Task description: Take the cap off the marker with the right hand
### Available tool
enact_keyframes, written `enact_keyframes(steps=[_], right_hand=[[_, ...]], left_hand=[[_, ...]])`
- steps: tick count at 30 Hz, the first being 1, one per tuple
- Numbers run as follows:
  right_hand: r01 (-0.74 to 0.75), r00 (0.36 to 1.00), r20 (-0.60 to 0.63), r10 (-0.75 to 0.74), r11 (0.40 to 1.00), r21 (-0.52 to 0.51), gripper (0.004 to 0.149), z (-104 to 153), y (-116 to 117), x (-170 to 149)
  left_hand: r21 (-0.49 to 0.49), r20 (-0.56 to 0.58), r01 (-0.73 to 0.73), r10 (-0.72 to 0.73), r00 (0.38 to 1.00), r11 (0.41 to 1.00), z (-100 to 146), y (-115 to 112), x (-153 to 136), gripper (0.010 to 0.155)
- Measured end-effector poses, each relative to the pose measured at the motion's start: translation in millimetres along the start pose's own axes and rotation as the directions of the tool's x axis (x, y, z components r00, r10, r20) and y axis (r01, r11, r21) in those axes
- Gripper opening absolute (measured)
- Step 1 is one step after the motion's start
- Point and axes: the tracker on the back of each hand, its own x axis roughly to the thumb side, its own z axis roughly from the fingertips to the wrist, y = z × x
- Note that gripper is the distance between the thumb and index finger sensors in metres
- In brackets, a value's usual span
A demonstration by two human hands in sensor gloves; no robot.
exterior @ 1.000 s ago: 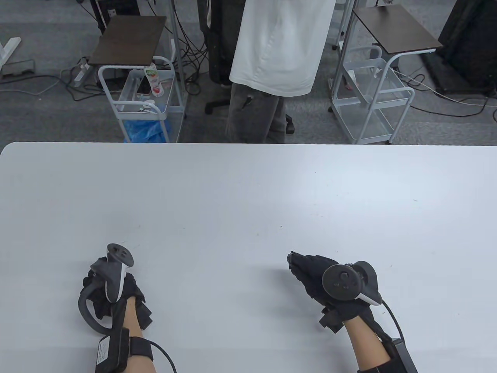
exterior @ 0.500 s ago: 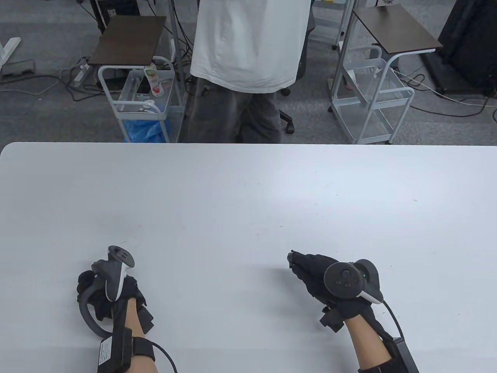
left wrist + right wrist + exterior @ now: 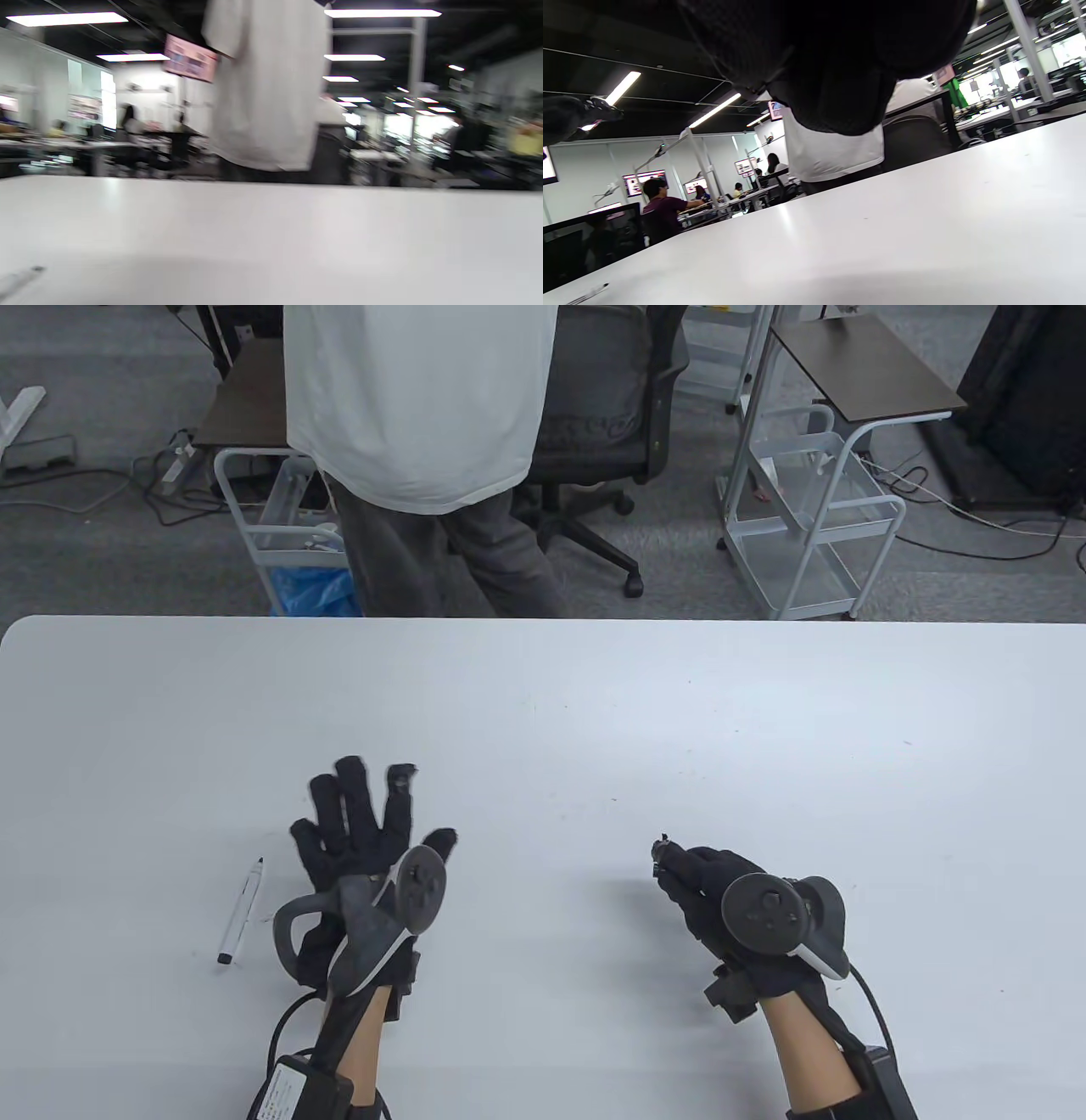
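Observation:
A white marker (image 3: 240,911) lies on the white table (image 3: 543,704), its thin dark tip pointing away from me; it has no cap on that end. My left hand (image 3: 399,824) hovers just right of it, fingers spread, holding nothing. My right hand (image 3: 676,867) is curled, and its fingertips pinch a small dark piece (image 3: 660,847) that looks like the marker cap. The marker shows as a blur at the lower left of the left wrist view (image 3: 19,278) and of the right wrist view (image 3: 587,293).
A person in a white shirt (image 3: 416,398) stands behind the table's far edge, with an office chair (image 3: 607,415) beside them. Two white wire carts (image 3: 814,517) and small side tables stand on the floor beyond.
My left hand has opened, lifted and moved right and forward, leaving the marker lying on the table. My right hand has shifted slightly right. The person behind has walked left.

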Motion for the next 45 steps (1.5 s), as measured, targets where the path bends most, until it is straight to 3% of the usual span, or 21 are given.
enact_keyframes(steps=[3,6,10,14,17,19,23,27,31,35,37,40,45], right_hand=[[-0.02,0.999,-0.047,0.02,1.0,-0.001,0.045,0.9,1.8,-3.0],[-0.044,0.994,-0.097,0.044,0.999,0.0,0.045,0.4,4.3,-6.6],[-0.062,0.98,-0.192,0.051,0.997,-0.052,0.044,-0.3,-3.9,-13.2],[-0.19,0.927,-0.347,0.142,0.976,-0.11,0.046,-5.2,-31.6,-33.7],[-0.319,0.832,-0.492,0.256,0.947,-0.047,0.046,-10.0,-51.7,-70.0],[-0.381,0.731,-0.603,0.318,0.924,0.027,0.046,-9.0,-60.3,-103.1],[-0.433,0.554,-0.701,0.45,0.874,0.219,0.044,-2.0,-53.7,-145.7],[-0.447,0.468,-0.713,0.523,0.836,0.319,0.044,3.2,-36.1,-170.3],[-0.471,0.437,-0.695,0.57,0.804,0.363,0.044,3.7,-22.7,-180.3],[-0.527,0.32,-0.624,0.713,0.681,0.508,0.041,0.0,-15.1,-182.5],[-0.537,0.313,-0.608,0.729,0.664,0.52,0.041,-1.8,-13.6,-182.4],[-0.513,0.337,-0.627,0.703,0.695,0.503,0.044,-1.9,-16.7,-182.2],[-0.499,0.389,-0.662,0.64,0.751,0.433,0.056,-6.9,-45.3,-164.8]], left_hand=[[-0.194,0.124,-0.027,0.052,0.991,0.981,-9.5,-36.9,5.4,0.084],[-0.293,0.117,0.028,0.007,0.993,0.956,-15.0,-66.7,3.7,0.084],[-0.302,0.104,-0.01,0.044,0.994,0.953,-14.8,-69.9,-0.2,0.085],[-0.291,0.107,-0.032,0.066,0.992,0.956,-13.8,-65.0,-0.1,0.085],[-0.289,0.111,-0.023,0.057,0.992,0.957,-13.5,-64.6,2.6,0.084],[-0.29,0.111,-0.028,0.062,0.992,0.957,-13.5,-64.4,4.8,0.084],[-0.322,0.108,-0.014,0.052,0.993,0.947,-15.2,-64.5,7.7,0.084],[-0.342,0.102,0.036,-0.001,0.995,0.939,-16.6,-68.5,9.0,0.084],[-0.354,0.103,0.024,0.013,0.995,0.935,-17.0,-69.7,8.4,0.084],[-0.355,0.101,0.023,0.013,0.995,0.935,-16.8,-70.0,7.6,0.084],[-0.354,0.1,0.019,0.018,0.995,0.935,-16.9,-70.3,7.3,0.084],[-0.357,0.102,0.024,0.014,0.995,0.934,-16.8,-70.4,7.1,0.084],[-0.347,0.103,0.02,0.017,0.995,0.938,-16.8,-70.1,6.2,0.084]])
